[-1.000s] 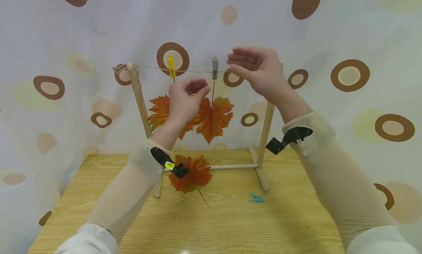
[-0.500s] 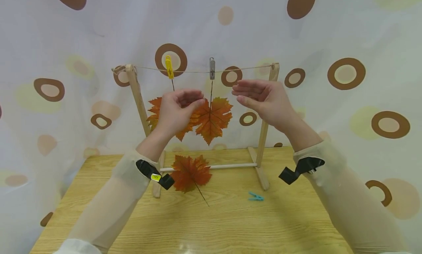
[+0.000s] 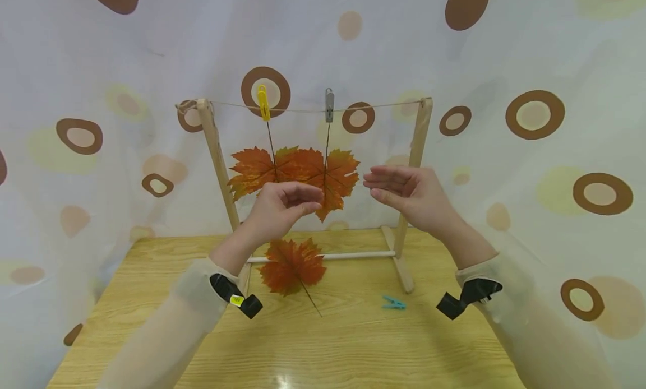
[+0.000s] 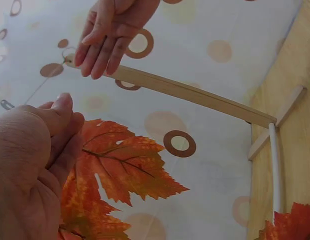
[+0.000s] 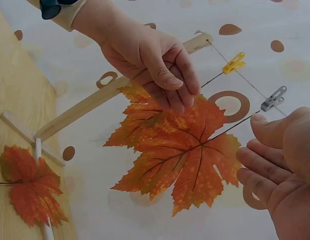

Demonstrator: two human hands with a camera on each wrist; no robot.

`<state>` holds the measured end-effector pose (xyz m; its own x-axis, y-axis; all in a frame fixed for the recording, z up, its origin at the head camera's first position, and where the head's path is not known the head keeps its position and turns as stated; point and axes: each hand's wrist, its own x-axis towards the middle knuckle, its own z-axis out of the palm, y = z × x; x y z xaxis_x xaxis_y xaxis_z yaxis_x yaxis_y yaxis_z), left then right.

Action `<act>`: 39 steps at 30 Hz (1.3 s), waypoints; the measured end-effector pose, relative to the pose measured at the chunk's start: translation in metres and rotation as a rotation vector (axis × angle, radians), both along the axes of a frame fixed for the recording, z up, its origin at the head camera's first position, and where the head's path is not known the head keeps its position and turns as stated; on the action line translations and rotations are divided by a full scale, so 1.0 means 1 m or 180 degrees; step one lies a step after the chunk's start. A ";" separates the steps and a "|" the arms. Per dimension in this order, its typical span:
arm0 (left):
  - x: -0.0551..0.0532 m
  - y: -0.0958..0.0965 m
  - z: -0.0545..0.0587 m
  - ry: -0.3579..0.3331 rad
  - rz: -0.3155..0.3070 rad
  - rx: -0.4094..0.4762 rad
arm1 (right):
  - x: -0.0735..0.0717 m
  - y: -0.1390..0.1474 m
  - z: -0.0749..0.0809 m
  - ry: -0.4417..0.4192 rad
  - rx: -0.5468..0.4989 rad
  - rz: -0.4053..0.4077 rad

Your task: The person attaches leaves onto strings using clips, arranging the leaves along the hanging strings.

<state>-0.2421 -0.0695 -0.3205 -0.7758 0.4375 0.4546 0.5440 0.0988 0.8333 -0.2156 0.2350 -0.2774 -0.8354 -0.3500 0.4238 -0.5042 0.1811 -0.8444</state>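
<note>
Two orange maple leaves hang by their stems from a string: the left leaf (image 3: pixel 252 167) under a yellow clothespin (image 3: pixel 263 103), the right leaf (image 3: pixel 335 176) under a grey clothespin (image 3: pixel 330 106). My left hand (image 3: pixel 282 209) hovers in front of the hanging leaves, fingers loosely bent and holding nothing. To their right is my right hand (image 3: pixel 411 198), also holding nothing, its fingers relaxed. A third maple leaf (image 3: pixel 292 268) lies over the rack's white bottom bar, stem toward me. A blue clothespin (image 3: pixel 393 302) lies on the table at its right.
A wooden rack with a left post (image 3: pixel 218 159) and a right post (image 3: pixel 416 148) carries the string (image 3: pixel 381 105). It stands toward the back of the wooden table (image 3: pixel 328 350). A patterned cloth (image 3: pixel 404 47) hangs behind.
Both hands have come down from near the string and clothespins, and the right hand has moved slightly right. The leaves and clothespins stay in place.
</note>
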 end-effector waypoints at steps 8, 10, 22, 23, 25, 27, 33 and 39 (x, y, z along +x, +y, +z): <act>0.004 -0.002 -0.026 -0.0450 -0.0226 -0.0175 | 0.003 0.013 -0.032 -0.0082 0.0038 -0.0035; 0.003 -0.003 -0.030 -0.0487 -0.0251 -0.0215 | 0.005 0.016 -0.039 -0.0098 0.0068 -0.0049; -0.010 -0.003 -0.075 -0.0516 -0.0525 -0.0440 | 0.018 0.028 -0.078 -0.0339 0.0580 -0.0184; -0.010 -0.003 -0.080 -0.0544 -0.0553 -0.0486 | 0.019 0.029 -0.082 -0.0357 0.0626 -0.0174; -0.010 -0.004 -0.090 -0.0623 -0.0591 -0.0586 | 0.021 0.031 -0.090 -0.0402 0.0709 -0.0143; -0.011 -0.004 -0.099 -0.0694 -0.0631 -0.0662 | 0.022 0.033 -0.098 -0.0425 0.0803 -0.0122; -0.016 -0.010 -0.124 -0.0921 -0.0656 -0.0877 | 0.023 0.037 -0.123 -0.0492 0.0979 0.0041; -0.018 -0.012 -0.142 -0.0978 -0.0723 -0.0951 | 0.024 0.041 -0.145 -0.0548 0.1051 0.0105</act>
